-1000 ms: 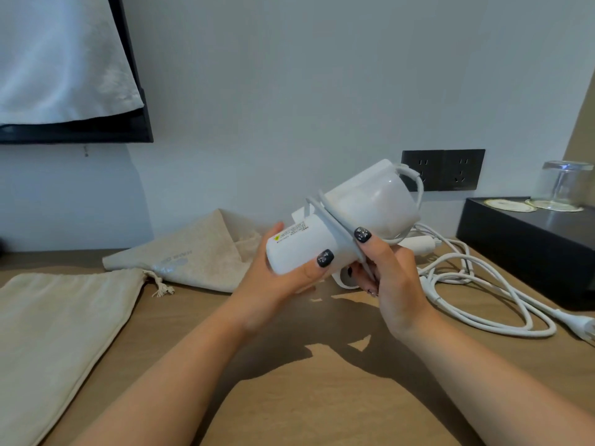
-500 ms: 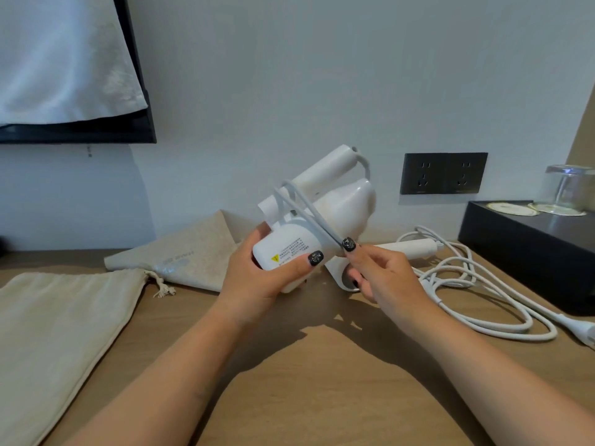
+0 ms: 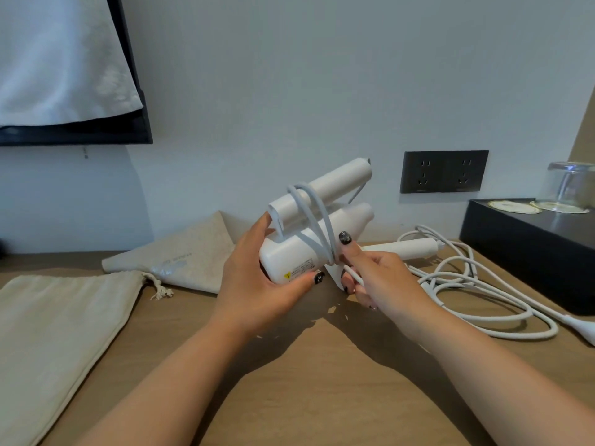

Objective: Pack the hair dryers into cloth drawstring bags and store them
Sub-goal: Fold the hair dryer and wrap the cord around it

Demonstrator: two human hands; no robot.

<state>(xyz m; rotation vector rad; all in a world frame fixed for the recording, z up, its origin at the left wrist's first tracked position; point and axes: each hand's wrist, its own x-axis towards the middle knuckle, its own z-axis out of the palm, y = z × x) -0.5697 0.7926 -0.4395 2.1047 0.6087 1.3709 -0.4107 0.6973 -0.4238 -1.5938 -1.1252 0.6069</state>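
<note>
The folded dryer [image 3: 309,249] is held above the worktop [image 3: 306,381], the left hand [image 3: 257,284] gripping its body while the right hand [image 3: 376,278] pinches the cord [image 3: 314,217] looped round it. A second dryer [image 3: 402,249] and its loose cable [image 3: 467,284] lie just behind, with two bags [image 3: 58,333] to the left and a black box [image 3: 528,249] at the right edge.

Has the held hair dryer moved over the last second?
Yes. The hair dryer has turned in the left hand and shifted left, away from the wall socket.
</note>
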